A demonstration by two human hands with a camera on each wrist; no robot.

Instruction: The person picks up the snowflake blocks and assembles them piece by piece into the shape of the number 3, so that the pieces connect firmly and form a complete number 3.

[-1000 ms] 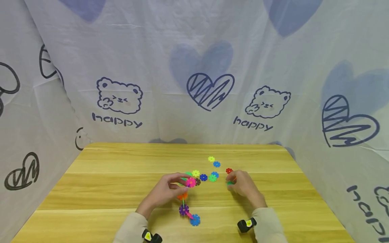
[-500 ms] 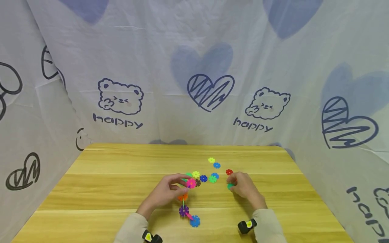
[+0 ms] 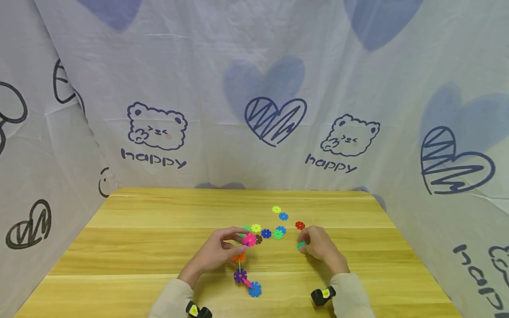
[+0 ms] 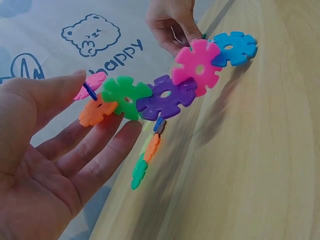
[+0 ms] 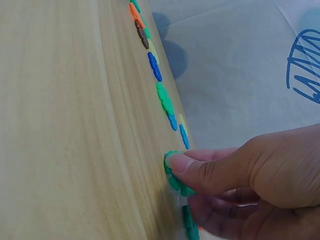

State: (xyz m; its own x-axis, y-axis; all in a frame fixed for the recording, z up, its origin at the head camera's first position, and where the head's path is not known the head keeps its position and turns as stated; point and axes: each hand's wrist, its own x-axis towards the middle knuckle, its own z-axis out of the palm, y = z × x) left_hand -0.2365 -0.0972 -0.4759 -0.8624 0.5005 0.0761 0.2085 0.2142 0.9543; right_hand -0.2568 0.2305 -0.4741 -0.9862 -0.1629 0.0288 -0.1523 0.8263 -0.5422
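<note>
My left hand (image 3: 237, 237) pinches the upper end of a chain of plastic snowflake discs (image 3: 241, 274), near its pink disc (image 3: 249, 240); the chain runs down through orange and purple to a blue disc (image 3: 255, 289) lying on the wooden table (image 3: 139, 229). In the left wrist view my left hand (image 4: 102, 104) holds the chain (image 4: 167, 97) between thumb and fingers, the rest hanging free over the table. My right hand (image 3: 304, 243) pinches a single green disc (image 3: 301, 244) against the tabletop. In the right wrist view, thumb and finger of my right hand (image 5: 182, 182) grip that green disc (image 5: 175, 177).
Several loose discs lie between and beyond my hands: yellow (image 3: 256, 227), blue (image 3: 266, 232), green (image 3: 278, 233), red (image 3: 300, 225), and a yellow and blue pair (image 3: 276, 209) farther back. A printed cloth (image 3: 274, 115) screens the table's back and sides.
My right hand has drawn the green disc slightly toward me. The left hand and its chain have hardly moved.
</note>
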